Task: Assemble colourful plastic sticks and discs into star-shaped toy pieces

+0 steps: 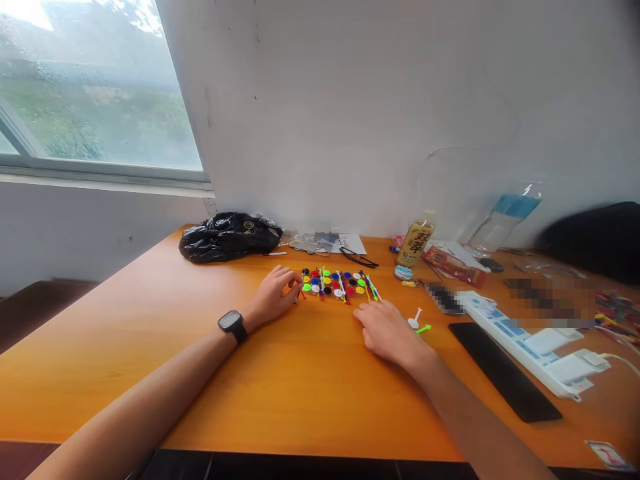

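Note:
Rows of small round discs in red, blue, yellow, green, white and black lie on the wooden table, with thin coloured plastic sticks standing or lying between them in bundles. At the left end of the rows, my left hand, with a black watch on its wrist, has its thumb and fingers closed at a thin black stick. My right hand rests low over the table, just in front of the right end. Its fingers are curled, and whatever they hold is hidden. Beside it lie a white piece and a green stick.
A black plastic bag and black-framed glasses lie toward the wall. A drink bottle and a clear water bottle stand at the back right. A power strip and a flat black slab lie right of my right hand.

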Demonstrator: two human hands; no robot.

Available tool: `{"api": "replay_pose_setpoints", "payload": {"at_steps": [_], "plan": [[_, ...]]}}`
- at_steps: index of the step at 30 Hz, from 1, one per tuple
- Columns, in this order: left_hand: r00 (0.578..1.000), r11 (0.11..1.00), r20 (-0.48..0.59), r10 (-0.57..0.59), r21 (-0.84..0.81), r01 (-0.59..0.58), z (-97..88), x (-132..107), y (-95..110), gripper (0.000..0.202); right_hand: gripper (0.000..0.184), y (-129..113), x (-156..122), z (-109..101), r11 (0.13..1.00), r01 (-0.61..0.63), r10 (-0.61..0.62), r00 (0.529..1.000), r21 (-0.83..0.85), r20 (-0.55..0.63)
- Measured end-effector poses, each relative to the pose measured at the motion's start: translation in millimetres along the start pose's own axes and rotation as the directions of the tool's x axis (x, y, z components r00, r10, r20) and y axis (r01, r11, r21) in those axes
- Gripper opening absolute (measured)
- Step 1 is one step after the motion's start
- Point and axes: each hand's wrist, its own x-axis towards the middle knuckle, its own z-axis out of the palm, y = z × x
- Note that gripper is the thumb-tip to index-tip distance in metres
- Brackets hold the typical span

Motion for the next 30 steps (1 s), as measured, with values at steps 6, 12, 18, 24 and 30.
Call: {"api": "replay_pose_setpoints", "payload": {"at_steps": [6, 12, 18, 24, 30], "plan": [[0.999, 0.998, -0.016, 0.051, -0.023, -0.051, 4.0, 0, 15, 0.013, 0.031, 0, -5, 0, 0.969, -0.219, 0.225, 0.974, -0.11, 0.038], [0.998, 0.996, 0.002, 0.059, -0.06, -0.058, 2.8, 0, 23, 0.018, 0.019, -6, 0, 3, 0.97, -0.244, 0.239, 0.945, 0.003, -0.224], [0.997, 0.987, -0.001, 0.071, -0.147, -0.07, 4.6, -5, 48, 0.018, 0.022, -24, 11, 9, 0.745, 0.122, 0.195, 0.901, 0.656, -0.388], [0.991, 0.971, -0.013, 0.135, -0.199, -0.135, 13.0, -9, 64, 0.013, 0.037, -41, 22, 26, -0.046, 0.253, -0.017, 0.967, 0.966, -0.254], [0.988, 0.943, 0.123, 0.09, -0.329, -0.045, 6.2, -13, 67, 0.018, 0.039, -36, 31, 33, -0.128, 0.186, 0.137, 0.976, 0.974, -0.168]]}}
